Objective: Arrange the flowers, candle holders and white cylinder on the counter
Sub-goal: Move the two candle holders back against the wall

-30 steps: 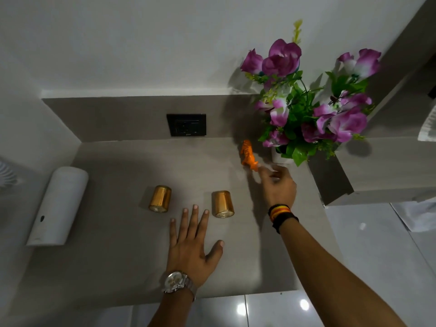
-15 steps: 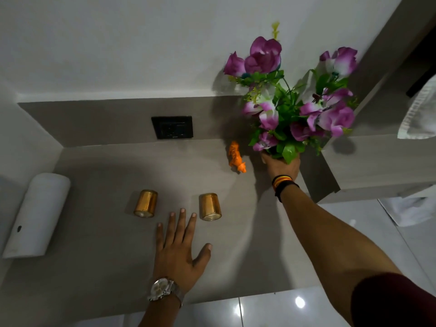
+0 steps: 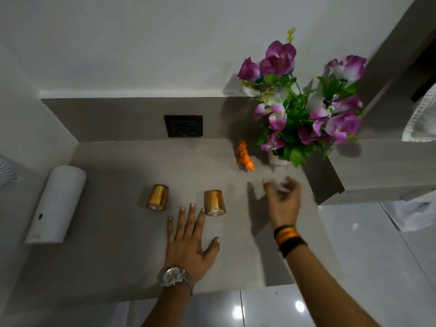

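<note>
Meanwhile, the left hand (image 3: 188, 241) is laid flat, empty, on the surface (image 3: 113, 232); the blurred right hand (image 3: 283, 199) is held open, empty, near the flowers (image 3: 304, 107).

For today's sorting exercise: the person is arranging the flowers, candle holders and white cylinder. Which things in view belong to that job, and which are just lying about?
Belong to the job:
flowers
left candle holder
right candle holder
white cylinder

Just lying about:
orange toy tiger
wall socket
white towel
</note>
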